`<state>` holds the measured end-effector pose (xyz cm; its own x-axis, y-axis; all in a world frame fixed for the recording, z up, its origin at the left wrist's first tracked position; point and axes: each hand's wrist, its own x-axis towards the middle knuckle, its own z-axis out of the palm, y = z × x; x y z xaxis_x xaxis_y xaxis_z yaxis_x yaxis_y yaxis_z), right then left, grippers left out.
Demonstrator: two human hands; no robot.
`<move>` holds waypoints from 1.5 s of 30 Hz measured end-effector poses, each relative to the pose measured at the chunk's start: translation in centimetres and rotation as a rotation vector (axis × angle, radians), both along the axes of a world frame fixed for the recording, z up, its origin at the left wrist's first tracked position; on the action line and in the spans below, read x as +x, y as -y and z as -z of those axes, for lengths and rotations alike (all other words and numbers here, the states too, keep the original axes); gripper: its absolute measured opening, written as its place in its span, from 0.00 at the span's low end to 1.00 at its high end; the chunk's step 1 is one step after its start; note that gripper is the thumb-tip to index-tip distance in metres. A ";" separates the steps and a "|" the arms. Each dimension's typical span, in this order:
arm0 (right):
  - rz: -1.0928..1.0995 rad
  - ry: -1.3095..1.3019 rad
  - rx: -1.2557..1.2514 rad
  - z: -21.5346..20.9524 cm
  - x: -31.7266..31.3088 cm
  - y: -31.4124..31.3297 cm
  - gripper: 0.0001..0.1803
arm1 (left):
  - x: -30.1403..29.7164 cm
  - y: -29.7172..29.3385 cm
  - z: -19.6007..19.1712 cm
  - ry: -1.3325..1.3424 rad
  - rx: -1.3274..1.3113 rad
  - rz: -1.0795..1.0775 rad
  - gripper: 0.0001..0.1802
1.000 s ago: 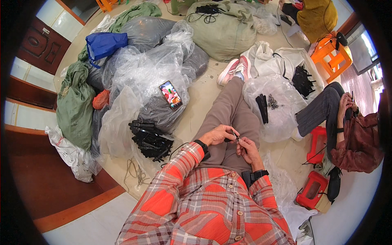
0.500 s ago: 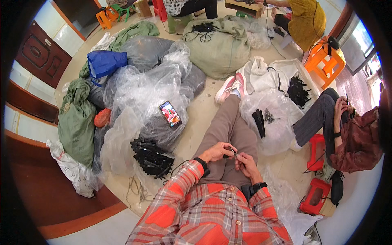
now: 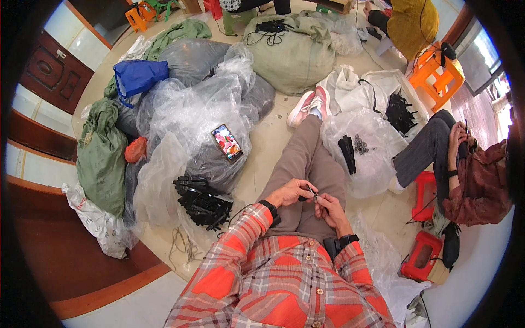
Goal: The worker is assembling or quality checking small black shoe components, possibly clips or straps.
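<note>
The person sits on the floor. The left hand (image 3: 290, 192) and the right hand (image 3: 328, 209) meet over the lap, and both pinch one small dark metal part (image 3: 311, 192) between the fingertips. A pile of black plastic clips (image 3: 201, 200) lies near the left arm, beside a phone with a bright screen (image 3: 227, 142) on clear plastic bags (image 3: 186, 115).

Informal home workshop for sorting small parts, run on the floor of a room.

Tiled floor (image 3: 273, 142) crowded with clear plastic bags (image 3: 191, 115), green sacks (image 3: 101, 158) and a heap of small black parts (image 3: 199, 199). Wooden door (image 3: 52, 71) and tiled wall at left; orange plastic stools (image 3: 437, 74) at right. A second person (image 3: 465, 175) sits working nearby.
</note>
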<state>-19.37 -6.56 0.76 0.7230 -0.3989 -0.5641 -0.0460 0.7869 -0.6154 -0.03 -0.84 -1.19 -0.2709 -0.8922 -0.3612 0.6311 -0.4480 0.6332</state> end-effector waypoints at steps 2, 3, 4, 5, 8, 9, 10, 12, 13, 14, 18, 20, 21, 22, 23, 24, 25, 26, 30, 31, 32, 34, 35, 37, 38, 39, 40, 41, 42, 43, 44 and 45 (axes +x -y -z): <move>0.000 0.002 0.003 0.1 0.1 0.0 0.07 | 0.1 -0.1 -0.2 0.008 0.025 0.001 0.12; 0.000 0.008 0.003 0.1 0.1 -0.1 0.07 | 0.1 -0.2 -0.2 0.020 0.045 0.003 0.12; 0.003 0.005 0.004 0.3 0.0 0.0 0.07 | 0.1 -0.1 -0.3 0.013 0.049 0.005 0.12; 0.007 0.005 0.002 0.5 -0.1 0.0 0.07 | 0.1 0.0 -0.3 0.010 0.050 0.007 0.12; 0.006 0.004 0.004 0.6 -0.2 0.0 0.07 | 0.0 -0.1 -0.3 -0.005 0.028 0.003 0.12; 0.002 0.003 0.007 0.6 -0.2 0.0 0.07 | 0.0 -0.1 -0.4 -0.003 0.028 0.003 0.12; 0.002 0.002 0.008 0.5 -0.1 0.0 0.07 | 0.0 -0.1 -0.4 0.000 0.027 0.004 0.12; 0.014 -0.019 0.001 0.3 -0.1 0.0 0.07 | 0.0 -0.1 -0.4 -0.003 0.030 0.002 0.12; 0.014 -0.019 0.002 0.3 -0.1 0.0 0.07 | 0.0 -0.1 -0.3 -0.004 0.033 -0.001 0.12; 0.016 -0.011 0.003 0.4 -0.1 0.0 0.07 | 0.0 -0.1 -0.2 -0.004 0.034 -0.001 0.12; 0.021 0.005 0.002 0.2 0.0 0.0 0.07 | 0.0 0.0 0.2 0.001 0.023 0.004 0.12; 0.022 0.004 0.003 0.2 0.0 0.0 0.07 | 0.0 0.1 0.1 -0.004 0.026 -0.001 0.12; 0.023 0.004 0.003 0.2 0.1 0.0 0.07 | 0.1 0.1 0.1 0.010 0.026 0.004 0.12; 0.023 0.003 0.003 0.2 0.1 0.0 0.07 | 0.1 0.0 0.1 0.024 0.027 0.008 0.11; 0.023 -0.002 0.006 0.3 0.1 0.0 0.07 | 0.1 0.1 0.2 0.024 0.027 0.008 0.11; 0.023 -0.008 0.008 0.3 0.1 0.1 0.07 | 0.2 0.2 0.2 0.013 0.019 0.006 0.12; 0.022 -0.008 0.009 0.3 0.1 0.1 0.07 | 0.1 0.1 0.3 0.001 0.012 0.004 0.12; 0.020 -0.006 0.009 0.3 0.2 0.1 0.07 | 0.1 0.1 0.3 0.001 0.013 0.003 0.12; 0.013 -0.008 -0.012 0.4 -0.1 0.2 0.07 | 0.1 0.0 0.1 0.011 0.019 0.026 0.11; 0.017 -0.001 -0.021 0.6 0.0 0.2 0.07 | 0.1 0.0 0.1 0.032 0.019 0.036 0.11; 0.009 0.001 -0.006 0.6 -0.1 0.1 0.07 | 0.0 -0.1 0.1 0.023 0.011 0.026 0.11; -0.005 -0.002 0.014 0.7 -0.2 0.0 0.07 | 0.0 -0.2 -0.1 0.022 0.019 0.020 0.11; -0.001 0.000 0.010 0.7 -0.2 0.1 0.07 | -0.1 -0.3 -0.3 0.013 0.037 0.009 0.11; 0.005 0.018 0.037 0.7 -0.2 0.0 0.07 | 0.0 -0.2 -0.1 0.007 0.040 0.007 0.11; 0.004 0.016 0.040 0.6 -0.2 -0.1 0.07 | 0.0 -0.1 -0.1 0.004 0.036 0.007 0.11; 0.005 0.014 0.026 0.5 -0.2 -0.1 0.07 | 0.0 -0.1 0.0 0.001 0.032 0.007 0.11; 0.008 0.013 0.009 0.5 -0.1 0.1 0.07 | 0.1 0.0 0.0 -0.001 0.034 0.007 0.11; 0.008 0.012 0.011 0.5 0.0 0.1 0.07 | 0.1 0.0 -0.1 0.010 0.036 0.003 0.12; 0.006 0.019 0.012 0.5 0.0 0.1 0.07 | 0.1 0.0 -0.2 0.020 0.038 -0.001 0.12; 0.007 0.025 0.012 0.5 0.0 0.1 0.06 | 0.1 0.0 -0.3 0.018 0.040 0.001 0.12; 0.009 0.023 0.014 0.6 -0.1 0.2 0.06 | 0.2 0.1 -0.4 0.016 0.030 0.015 0.12; 0.011 0.024 0.014 0.7 -0.1 0.2 0.06 | 0.2 0.0 -0.5 0.014 0.020 0.028 0.11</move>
